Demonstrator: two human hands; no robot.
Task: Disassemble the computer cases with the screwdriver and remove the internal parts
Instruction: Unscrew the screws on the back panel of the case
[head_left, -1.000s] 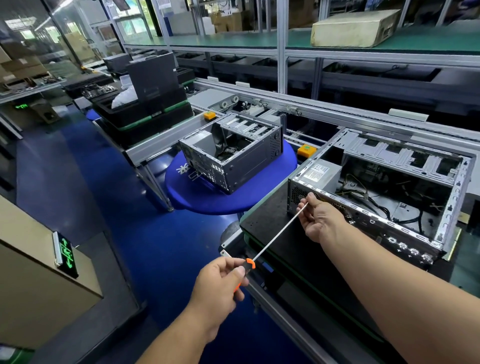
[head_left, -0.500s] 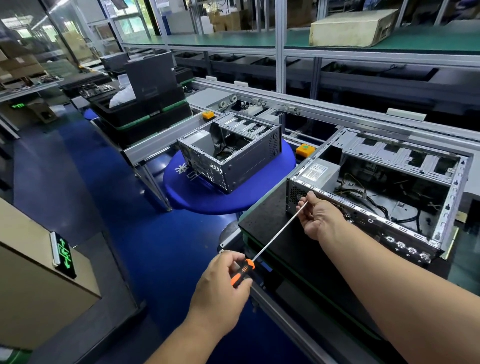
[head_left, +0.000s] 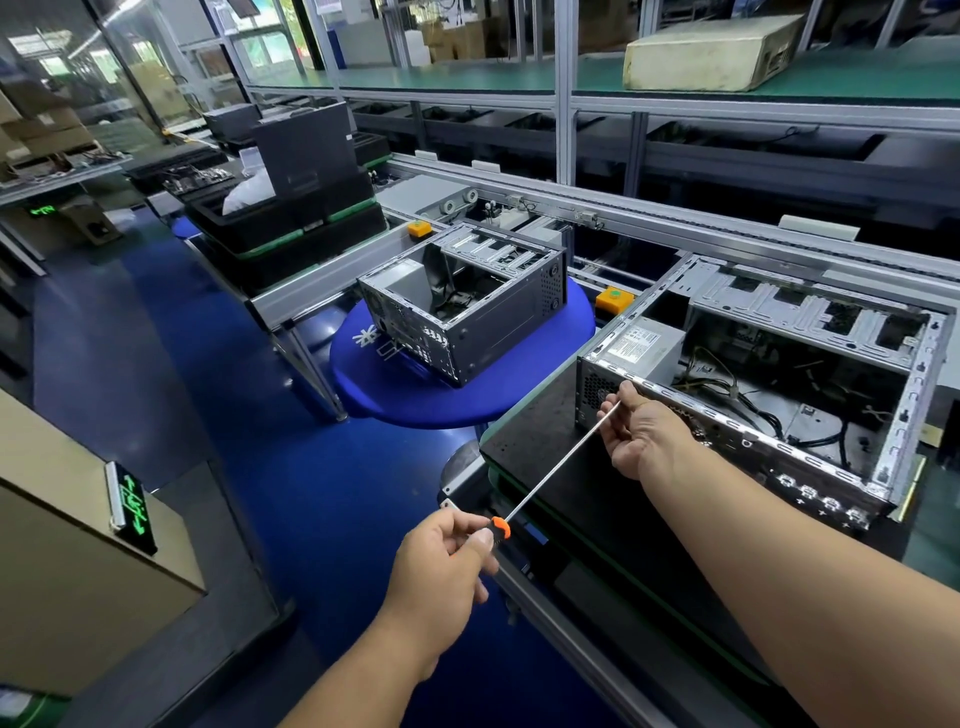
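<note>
An open computer case (head_left: 893, 415) lies on a black pallet (head_left: 540, 431) at the right, with a grey power supply (head_left: 641, 345) and loose cables inside. A long screwdriver (head_left: 556, 462) with an orange-and-black handle points at the case's near left corner. My left hand (head_left: 447, 566) grips the handle. My right hand (head_left: 641, 434) pinches the shaft near its tip, against the case's rear panel; the tip itself is hidden by my fingers. A second, emptier case (head_left: 462, 306) stands on a round blue table (head_left: 415, 400) farther back.
A conveyor rail (head_left: 675, 218) runs behind both cases, with orange button boxes (head_left: 613, 299) on it. Stacked black trays (head_left: 291, 223) and a dark case stand at the back left. A beige box (head_left: 711, 49) lies on the upper green shelf. A cardboard box (head_left: 78, 545) stands at my left.
My left hand has shifted its grip round the screwdriver handle, as in a turn. My right hand stays pinched on the shaft at the case corner.
</note>
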